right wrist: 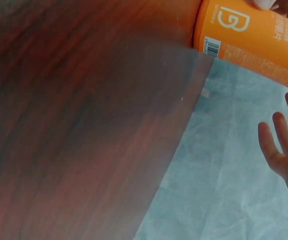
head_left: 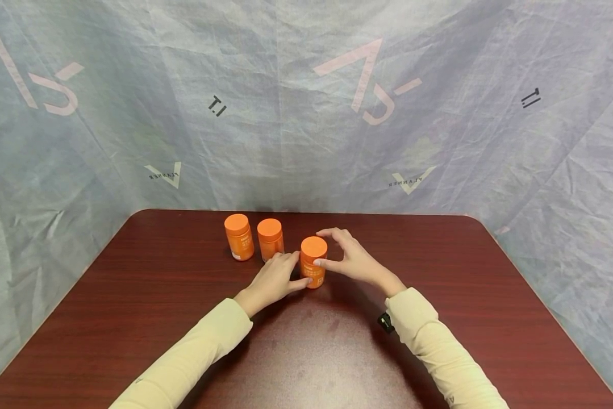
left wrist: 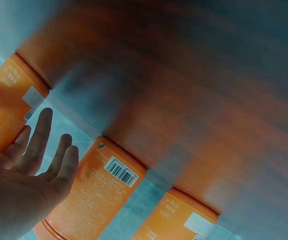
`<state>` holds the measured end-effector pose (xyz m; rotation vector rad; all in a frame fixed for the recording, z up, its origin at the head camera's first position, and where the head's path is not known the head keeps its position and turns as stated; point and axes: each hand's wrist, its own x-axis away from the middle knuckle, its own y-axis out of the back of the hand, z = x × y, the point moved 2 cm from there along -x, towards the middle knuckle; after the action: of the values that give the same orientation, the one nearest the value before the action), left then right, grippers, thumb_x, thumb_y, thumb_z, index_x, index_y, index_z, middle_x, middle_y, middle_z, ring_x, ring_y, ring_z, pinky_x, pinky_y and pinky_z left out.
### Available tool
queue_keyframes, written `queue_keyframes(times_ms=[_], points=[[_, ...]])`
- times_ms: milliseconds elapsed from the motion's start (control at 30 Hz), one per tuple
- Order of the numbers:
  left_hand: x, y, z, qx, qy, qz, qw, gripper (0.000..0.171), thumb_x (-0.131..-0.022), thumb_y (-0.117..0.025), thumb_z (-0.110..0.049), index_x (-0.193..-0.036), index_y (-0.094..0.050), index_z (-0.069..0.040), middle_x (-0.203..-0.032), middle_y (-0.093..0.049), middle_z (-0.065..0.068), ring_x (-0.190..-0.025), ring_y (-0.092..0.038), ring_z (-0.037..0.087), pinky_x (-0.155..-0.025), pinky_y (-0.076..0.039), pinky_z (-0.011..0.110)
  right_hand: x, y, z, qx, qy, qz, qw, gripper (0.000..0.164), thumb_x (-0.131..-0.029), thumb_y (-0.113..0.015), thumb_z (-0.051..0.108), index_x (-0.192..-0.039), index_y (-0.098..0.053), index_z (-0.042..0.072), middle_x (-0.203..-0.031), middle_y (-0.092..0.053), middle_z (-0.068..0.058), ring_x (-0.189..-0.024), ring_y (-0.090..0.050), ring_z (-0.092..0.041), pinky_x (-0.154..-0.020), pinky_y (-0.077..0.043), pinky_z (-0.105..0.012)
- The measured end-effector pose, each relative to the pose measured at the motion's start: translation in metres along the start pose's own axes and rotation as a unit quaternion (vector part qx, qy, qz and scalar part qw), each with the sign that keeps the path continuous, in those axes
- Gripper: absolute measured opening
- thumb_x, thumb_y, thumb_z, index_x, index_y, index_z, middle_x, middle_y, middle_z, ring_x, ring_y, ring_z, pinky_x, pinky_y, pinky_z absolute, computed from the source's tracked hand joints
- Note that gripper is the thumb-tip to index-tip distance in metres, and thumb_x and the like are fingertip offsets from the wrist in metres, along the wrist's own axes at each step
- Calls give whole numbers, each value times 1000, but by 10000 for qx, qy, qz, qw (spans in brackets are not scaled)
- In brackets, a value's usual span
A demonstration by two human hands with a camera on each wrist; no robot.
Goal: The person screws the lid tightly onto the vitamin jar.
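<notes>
Three orange jars with orange lids stand upright on the table. Both hands are at the right jar, the nearest one to the person. My left hand is at its left side, thumb by the lower front and fingers loosely extended. Across from it, my right hand has its thumb at the front near the lid and its other fingers spread behind; in the right wrist view these fingers stand apart from the jar. The middle jar is partly hidden behind the left hand. The left jar stands beside it.
A dark red wooden table with rounded far corners holds the jars. Grey-white printed sheeting hangs behind and at both sides. A small black device shows under the right wrist.
</notes>
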<state>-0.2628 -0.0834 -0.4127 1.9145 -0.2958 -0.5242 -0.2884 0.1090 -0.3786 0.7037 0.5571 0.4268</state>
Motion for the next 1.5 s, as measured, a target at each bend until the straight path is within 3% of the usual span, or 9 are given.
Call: queue_keyframes(times_ms=[167, 367, 800, 967, 1167, 1500], points=[[0, 0, 0, 6, -2, 6, 10000, 56, -81, -63, -48, -119, -51, -8, -106, -64, 9, -92, -55, 25, -82, -47, 42, -1, 4, 0, -99, 341, 230, 9991, 53, -82, -68, 26, -129, -47, 15, -127, -50, 1, -116, -44, -24, -100, -32, -46], [0, 0, 1, -50, -2, 21, 10000, 57, -82, -62, -49, -121, -51, -8, -108, -64, 8, -93, -56, 25, -82, -47, 42, -2, 8, 1, -72, 594, 395, 9974, 49, -84, -65, 21, -129, -49, 9, -127, -51, 0, -117, -43, -17, -101, -31, -45], [0, 1, 0, -97, 23, 69, 9999, 58, -82, -61, -49, -120, -51, -7, -107, -64, 9, -96, -56, 27, -85, -46, 44, 1, 1, 1, 53, 256, -336, 9991, 45, -76, -74, 29, -113, -54, 15, -111, -57, 2, -105, -47, -18, -90, -41, -46], [0, 0, 0, -95, 36, 54, 9999, 57, -81, -62, -48, -120, -51, -8, -106, -64, 8, -95, -56, 26, -85, -46, 43, 1, -2, 2, 71, 44, -434, 9990, 47, -74, -76, 31, -110, -51, 15, -109, -56, 0, -105, -48, -19, -90, -43, -46], [0, 1, -1, -77, 83, 83, 9999, 58, -82, -62, -49, -121, -51, -8, -107, -64, 8, -96, -56, 26, -86, -45, 44, 1, -1, 0, 111, -18, -199, 9997, 55, -75, -75, 30, -120, -49, 12, -116, -54, -1, -106, -47, -20, -92, -41, -46], [0, 1, 0, -72, 71, 167, 9998, 58, -82, -61, -50, -122, -49, -8, -109, -63, 9, -96, -56, 26, -85, -46, 43, -1, 7, -2, 114, 459, 294, 9984, 52, -82, -67, 28, -128, -47, 13, -125, -51, 1, -114, -43, -26, -97, -35, -45]])
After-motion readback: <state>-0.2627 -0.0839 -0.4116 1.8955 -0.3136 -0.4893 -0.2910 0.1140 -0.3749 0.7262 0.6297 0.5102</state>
